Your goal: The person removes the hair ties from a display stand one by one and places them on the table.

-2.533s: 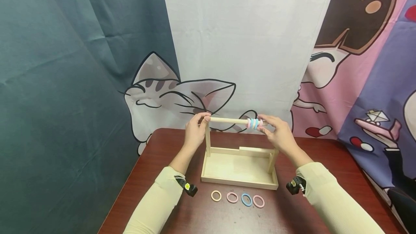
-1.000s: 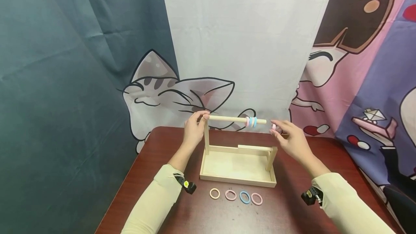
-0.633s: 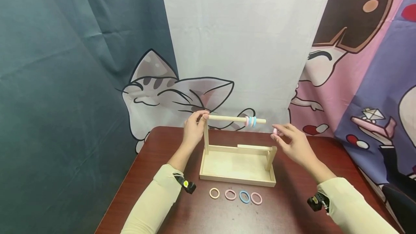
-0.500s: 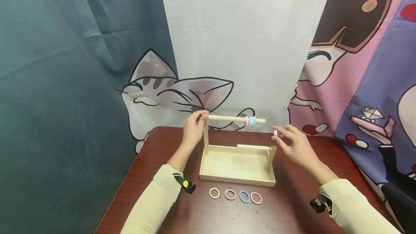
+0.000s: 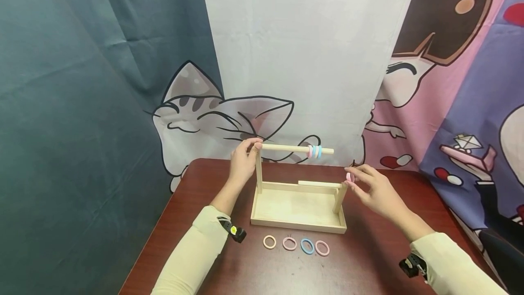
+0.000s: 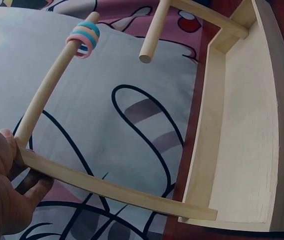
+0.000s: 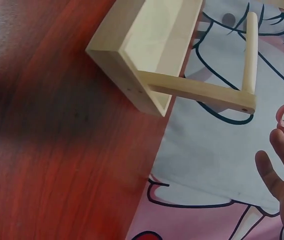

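A wooden stand (image 5: pixel 259 172) with a tray base carries a long upper rod (image 5: pixel 282 147) and a shorter, lower rod (image 5: pixel 319 185). Pink, blue and cream rings (image 5: pixel 314 151) hang together near the upper rod's free right end. My left hand (image 5: pixel 244 160) grips the top of the tall left post, where the upper rod joins it. To the right of that rod, apart from it, my right hand (image 5: pixel 374 190) pinches a pink ring (image 5: pixel 350 177) between thumb and fingers. In the right wrist view the pink ring (image 7: pixel 283 116) shows at the right edge, partly covered by fingers.
On the table (image 5: pixel 229 267) in front of the tray lie a cream ring (image 5: pixel 269 242), a pink ring (image 5: pixel 289 243), a blue ring (image 5: pixel 307 246) and another pink ring (image 5: pixel 322 248). A printed curtain (image 5: pixel 311 58) hangs behind the table.
My right hand has drawn a pink ring off the upper rod's free end and moved it right and down. The left hand keeps its grip on the post.
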### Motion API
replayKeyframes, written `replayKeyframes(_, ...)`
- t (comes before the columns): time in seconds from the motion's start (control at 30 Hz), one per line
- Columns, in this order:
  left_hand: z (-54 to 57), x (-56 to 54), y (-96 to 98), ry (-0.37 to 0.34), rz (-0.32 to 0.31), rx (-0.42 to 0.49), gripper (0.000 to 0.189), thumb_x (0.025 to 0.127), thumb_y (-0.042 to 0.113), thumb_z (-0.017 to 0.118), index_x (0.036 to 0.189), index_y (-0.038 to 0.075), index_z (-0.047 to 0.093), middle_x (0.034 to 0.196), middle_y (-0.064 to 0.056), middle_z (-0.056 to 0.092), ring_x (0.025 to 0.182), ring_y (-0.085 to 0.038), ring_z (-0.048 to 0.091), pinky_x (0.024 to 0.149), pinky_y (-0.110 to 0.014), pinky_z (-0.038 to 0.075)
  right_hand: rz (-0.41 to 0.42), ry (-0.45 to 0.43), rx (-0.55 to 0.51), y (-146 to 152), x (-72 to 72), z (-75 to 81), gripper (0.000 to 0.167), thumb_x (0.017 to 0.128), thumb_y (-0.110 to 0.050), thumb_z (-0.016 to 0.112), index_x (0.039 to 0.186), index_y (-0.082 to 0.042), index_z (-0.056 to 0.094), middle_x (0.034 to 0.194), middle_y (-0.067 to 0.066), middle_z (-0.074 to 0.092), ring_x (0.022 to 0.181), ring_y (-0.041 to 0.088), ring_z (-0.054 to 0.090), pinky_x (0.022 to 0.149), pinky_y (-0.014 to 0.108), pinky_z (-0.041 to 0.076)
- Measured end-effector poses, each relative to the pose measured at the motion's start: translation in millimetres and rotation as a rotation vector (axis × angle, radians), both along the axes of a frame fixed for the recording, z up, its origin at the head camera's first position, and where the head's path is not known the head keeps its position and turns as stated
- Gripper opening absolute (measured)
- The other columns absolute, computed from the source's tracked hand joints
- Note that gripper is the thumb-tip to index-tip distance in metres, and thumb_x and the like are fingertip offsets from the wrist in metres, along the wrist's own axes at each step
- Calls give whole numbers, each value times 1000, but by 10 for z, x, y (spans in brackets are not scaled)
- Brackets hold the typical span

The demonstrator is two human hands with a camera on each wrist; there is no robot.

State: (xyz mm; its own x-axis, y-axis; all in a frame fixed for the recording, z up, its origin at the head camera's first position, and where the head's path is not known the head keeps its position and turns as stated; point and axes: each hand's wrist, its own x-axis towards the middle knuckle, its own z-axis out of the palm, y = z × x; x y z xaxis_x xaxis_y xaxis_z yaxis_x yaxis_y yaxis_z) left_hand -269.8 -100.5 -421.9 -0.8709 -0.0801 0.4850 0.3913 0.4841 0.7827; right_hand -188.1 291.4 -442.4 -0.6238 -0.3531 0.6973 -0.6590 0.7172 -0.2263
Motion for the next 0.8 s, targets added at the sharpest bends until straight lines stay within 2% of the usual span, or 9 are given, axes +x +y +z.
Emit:
replayKeyframes(0.27, -16, -14, -1, 7, -9, 9, 30, 105, 34, 71, 124, 12, 80, 119, -13, 81, 106, -31, 79, 93, -50, 66, 41, -3, 48, 43, 59, -83, 51, 77, 5, 93, 126, -2, 79, 100, 4, 73, 83, 21, 67, 77, 23, 51)
replayKeyframes(0.4, -6, -14, 1, 5, -9, 12, 31, 105, 34, 72, 124, 11, 80, 120, -12, 81, 107, -30, 78, 94, -49, 66, 76, 7, 79, 53, 88, -142, 58, 71, 5, 96, 126, -2, 79, 99, 4, 73, 82, 20, 67, 77, 26, 53)
replayKeyframes(0.63, 0, -8, 1, -6, -7, 11, 30, 106, 36, 71, 124, 14, 81, 119, -12, 82, 107, -32, 79, 93, -51, 65, 169, 2, 127, 51, 132, -281, 42, 79, -8, 97, 118, -4, 81, 92, -1, 74, 78, 12, 65, 70, 21, 52)
replayKeyframes(0.73, 0, -5, -1, -7, -8, 11, 30, 106, 35, 71, 124, 14, 81, 119, -13, 81, 107, -32, 78, 93, -52, 64, 184, -23, 173, 34, 169, -329, 42, 74, -6, 98, 113, -7, 82, 91, -1, 75, 78, 10, 65, 69, 20, 51)
replayKeyframes(0.8, 2, -4, 0, -7, -6, 12, 29, 106, 34, 71, 124, 14, 81, 118, -13, 81, 106, -32, 78, 92, -52, 64, 189, -44, 197, 20, 197, -348, 38, 75, -7, 98, 110, -9, 83, 91, -1, 76, 78, 11, 65, 69, 19, 51)
